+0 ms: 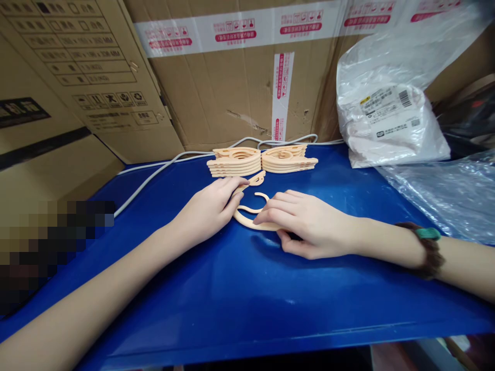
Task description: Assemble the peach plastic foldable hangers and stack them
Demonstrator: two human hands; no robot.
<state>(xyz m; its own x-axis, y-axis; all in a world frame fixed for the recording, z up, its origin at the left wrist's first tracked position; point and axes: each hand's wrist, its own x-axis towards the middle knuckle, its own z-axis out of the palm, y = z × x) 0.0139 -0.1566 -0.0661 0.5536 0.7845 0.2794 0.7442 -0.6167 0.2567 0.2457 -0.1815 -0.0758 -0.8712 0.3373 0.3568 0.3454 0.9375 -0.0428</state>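
A cream plastic folding hanger (pixel 247 220) is held between my hands just above the blue tabletop (pixel 232 299). My left hand (pixel 211 206) pinches one arm of it, whose slotted end (pixel 258 178) sticks out past the fingers. My right hand (pixel 309 224) grips the other arm, fingers on top and thumb below. The curved hook (pixel 263 196) shows between the hands. Part of the hanger is hidden under my fingers. Right behind it, two side-by-side stacks of similar cream hangers, a left stack (pixel 234 167) and a right stack (pixel 290 164), lie on the table.
Large cardboard boxes (pixel 240 87) wall off the back and left. A white cable (pixel 149 184) runs along the rear. At the back right stands a white plastic bag (pixel 390 118) with a label, beside clear plastic wrap (pixel 444 190). The table's front edge (pixel 270 348) is near me.
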